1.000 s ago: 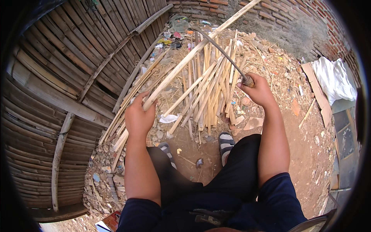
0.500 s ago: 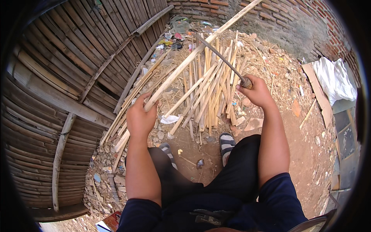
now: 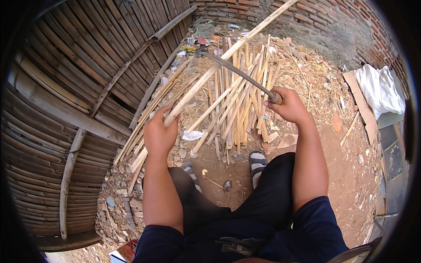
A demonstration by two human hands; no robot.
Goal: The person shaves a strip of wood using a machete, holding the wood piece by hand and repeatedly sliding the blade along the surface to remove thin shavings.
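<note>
My left hand (image 3: pixel 159 133) is closed around the lower part of a long pale bamboo strip (image 3: pixel 250 37), which slants up to the far right. In my right hand (image 3: pixel 288 106) is the wooden handle of a machete (image 3: pixel 252 79) with a narrow, slightly curved dark blade. The blade crosses the strip well above my left hand, its tip pointing to the far left; whether they touch I cannot tell. Beneath them, a loose pile of thin bamboo strips (image 3: pixel 239 114) lies on the ground in front of my feet.
A bamboo-slat wall (image 3: pixel 66 83) rises on the left, with more strips (image 3: pixel 153 105) along its foot. A brick wall (image 3: pixel 307 22) closes the far side. Rubble and litter cover the ground. At right lie a white sack (image 3: pixel 379 90) and a cardboard piece (image 3: pixel 362 105).
The machete blade has swung down and left, nearer to me along the bamboo strip. My right hand has shifted slightly left and nearer; my left hand and the strip look still.
</note>
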